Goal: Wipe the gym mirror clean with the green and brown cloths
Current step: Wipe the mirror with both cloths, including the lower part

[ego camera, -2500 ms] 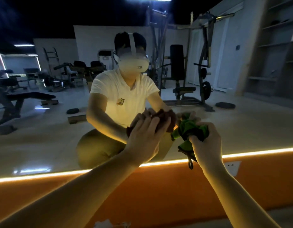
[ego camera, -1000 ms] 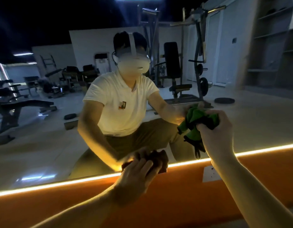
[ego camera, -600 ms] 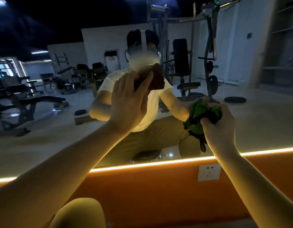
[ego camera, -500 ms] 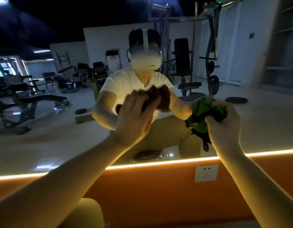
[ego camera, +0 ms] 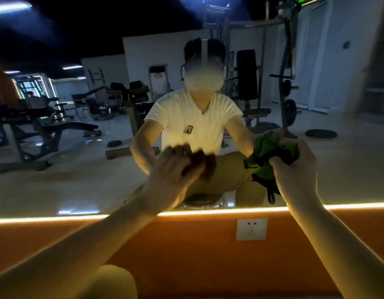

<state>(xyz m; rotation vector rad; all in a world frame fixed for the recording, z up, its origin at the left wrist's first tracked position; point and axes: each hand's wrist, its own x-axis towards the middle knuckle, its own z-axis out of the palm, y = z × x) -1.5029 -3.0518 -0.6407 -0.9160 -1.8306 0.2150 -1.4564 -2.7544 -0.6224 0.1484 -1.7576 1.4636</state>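
At the foot of a gym mirror (ego camera: 57, 180), in a dim room lit mostly by a glowing light strip (ego camera: 46, 219) along the glass's lower edge, a person low before the wall works two cloths at once. The left hand (ego camera: 171, 178), smeared by motion blur, lies against the glass with fingers that look spread and fairly straight over the brown cloth (ego camera: 205, 166), pressing it to the mirror. The cloth shows beyond the fingertips, on the side nearest the other hand. The right hand (ego camera: 294, 169), close by and a little higher, is a tight fist around the bunched green cloth (ego camera: 264, 152), whose folds bulge out toward the left hand while a dark-edged corner and a loop dangle beneath the fist. Whether that cloth touches the glass cannot be told. Between and behind the two hands the mirror gives back the person's white T-shirt (ego camera: 193, 117) and both reaching arms. A weight bench (ego camera: 57, 128) is reflected far out beyond the left hand, and a weight plate (ego camera: 320, 133) lies on the reflected floor past the right. Below the hands runs an orange wall (ego camera: 186, 255), with a white wall socket (ego camera: 251, 229) set under the gap between them. A bent knee (ego camera: 113, 281) rises beneath the left forearm.
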